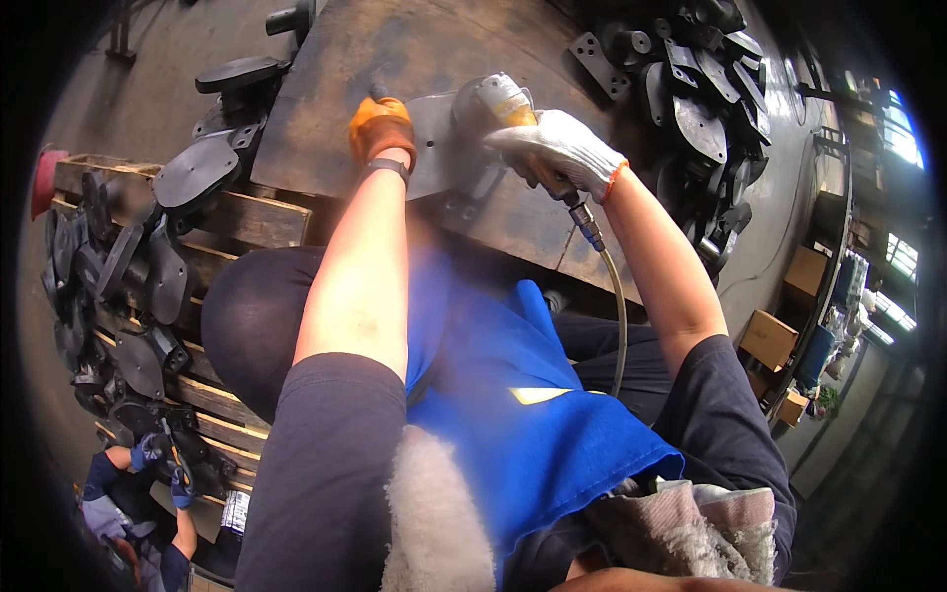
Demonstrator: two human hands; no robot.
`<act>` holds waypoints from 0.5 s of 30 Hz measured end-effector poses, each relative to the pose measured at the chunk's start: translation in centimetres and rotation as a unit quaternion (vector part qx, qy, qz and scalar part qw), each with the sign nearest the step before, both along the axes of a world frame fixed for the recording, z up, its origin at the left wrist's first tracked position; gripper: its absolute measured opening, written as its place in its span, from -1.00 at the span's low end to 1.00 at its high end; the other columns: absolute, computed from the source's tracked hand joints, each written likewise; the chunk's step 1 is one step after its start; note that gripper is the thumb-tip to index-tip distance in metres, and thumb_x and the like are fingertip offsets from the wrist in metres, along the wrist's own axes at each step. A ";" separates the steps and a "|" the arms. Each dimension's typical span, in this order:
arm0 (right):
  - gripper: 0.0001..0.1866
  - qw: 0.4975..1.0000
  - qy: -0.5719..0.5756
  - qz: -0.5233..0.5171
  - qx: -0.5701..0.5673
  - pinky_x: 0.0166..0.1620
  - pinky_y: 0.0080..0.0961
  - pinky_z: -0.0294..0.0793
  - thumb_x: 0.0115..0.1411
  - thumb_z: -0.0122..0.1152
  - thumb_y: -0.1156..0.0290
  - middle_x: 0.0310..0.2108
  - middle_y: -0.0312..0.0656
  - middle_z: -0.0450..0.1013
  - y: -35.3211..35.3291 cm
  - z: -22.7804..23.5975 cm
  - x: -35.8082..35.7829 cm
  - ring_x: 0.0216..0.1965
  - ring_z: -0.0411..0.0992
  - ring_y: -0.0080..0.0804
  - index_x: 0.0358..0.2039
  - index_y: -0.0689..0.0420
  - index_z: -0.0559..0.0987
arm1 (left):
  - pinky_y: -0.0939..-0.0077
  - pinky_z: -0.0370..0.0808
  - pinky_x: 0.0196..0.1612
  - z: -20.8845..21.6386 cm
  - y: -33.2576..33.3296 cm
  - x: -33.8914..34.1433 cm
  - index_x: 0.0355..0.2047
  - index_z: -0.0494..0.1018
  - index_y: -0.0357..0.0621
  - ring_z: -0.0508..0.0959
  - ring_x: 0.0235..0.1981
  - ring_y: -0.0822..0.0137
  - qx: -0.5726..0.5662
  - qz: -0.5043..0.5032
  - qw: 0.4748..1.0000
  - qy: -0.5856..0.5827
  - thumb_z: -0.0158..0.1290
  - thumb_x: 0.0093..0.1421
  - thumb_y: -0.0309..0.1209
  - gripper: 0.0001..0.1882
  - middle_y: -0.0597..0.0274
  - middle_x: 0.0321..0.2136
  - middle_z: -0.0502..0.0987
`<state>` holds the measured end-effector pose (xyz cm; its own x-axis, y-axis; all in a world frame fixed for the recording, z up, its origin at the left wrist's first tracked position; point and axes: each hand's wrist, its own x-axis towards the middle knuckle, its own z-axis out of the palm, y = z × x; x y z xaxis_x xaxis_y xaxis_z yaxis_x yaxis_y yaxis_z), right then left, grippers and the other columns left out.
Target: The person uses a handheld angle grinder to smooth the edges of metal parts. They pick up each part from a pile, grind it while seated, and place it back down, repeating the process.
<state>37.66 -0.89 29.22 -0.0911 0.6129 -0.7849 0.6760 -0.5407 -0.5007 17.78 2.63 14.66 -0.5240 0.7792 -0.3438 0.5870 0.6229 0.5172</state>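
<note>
My left hand (383,130), in an orange glove, is closed at the left end of a flat grey metal part (426,170) with small holes. A dark stub pokes out past its fingers. In a white knitted glove, my right hand (567,153) wraps around an air-powered grinder (508,102), whose head sits over the right portion of that part. The disc's contact with the metal is hard to make out. From the grinder's rear a pale air hose (621,306) curves down beside my leg. Both lie over a worn brown worktable (340,59).
Dark metal parts are heaped at the right (698,128). More similar parts (197,173) lie on a wooden pallet (261,219) at the left. A gloved co-worker (128,518) handles a tool at lower left. Cardboard boxes (769,338) stand far right.
</note>
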 end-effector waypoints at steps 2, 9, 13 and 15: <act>-0.51 1.000 0.002 0.004 -0.006 -0.59 -0.56 0.32 0.12 0.28 -0.08 -0.69 -0.23 0.43 0.3 0.3 0.0 -0.68 0.37 -0.50 -0.55 0.15 0.59 | 0.05 0.51 0.00 0.0 -0.1 -0.1 -0.23 0.62 -0.13 0.58 -0.10 -0.21 -0.002 0.002 1.000 0.004 -0.35 0.40 0.04 -0.38 -0.13 -0.20 0.62; -0.54 0.984 0.018 0.160 0.082 -0.60 -0.58 0.30 0.11 0.30 -0.04 -0.68 -0.23 0.43 0.9 -0.9 -1.2 -0.66 0.38 -0.52 -0.56 0.16 0.59 | 0.04 0.51 -0.01 -0.7 -0.1 0.1 -0.25 0.62 -0.15 0.58 -0.10 -0.21 0.023 -0.005 1.000 0.005 -0.34 0.39 0.03 -0.38 -0.14 -0.21 0.62; -0.51 0.988 0.000 0.115 0.106 -0.62 -0.57 0.29 0.09 0.31 -0.08 -0.69 -0.23 0.42 0.1 -0.9 0.3 -0.67 0.38 -0.52 -0.57 0.15 0.58 | 0.00 0.51 -0.03 -0.7 -0.1 0.0 -0.26 0.62 -0.20 0.57 -0.11 -0.25 0.027 0.003 1.000 0.003 -0.33 0.39 0.06 -0.35 -0.22 -0.23 0.60; -0.50 0.995 -0.037 0.068 0.061 -0.63 -0.56 0.29 0.08 0.31 -0.10 -0.70 -0.24 0.42 0.1 0.4 0.4 -0.68 0.37 -0.52 -0.58 0.15 0.58 | 0.05 0.52 -0.02 -0.6 0.1 -0.1 -0.25 0.62 -0.16 0.59 -0.11 -0.21 0.010 0.003 1.000 0.005 -0.32 0.38 0.03 -0.39 -0.15 -0.22 0.62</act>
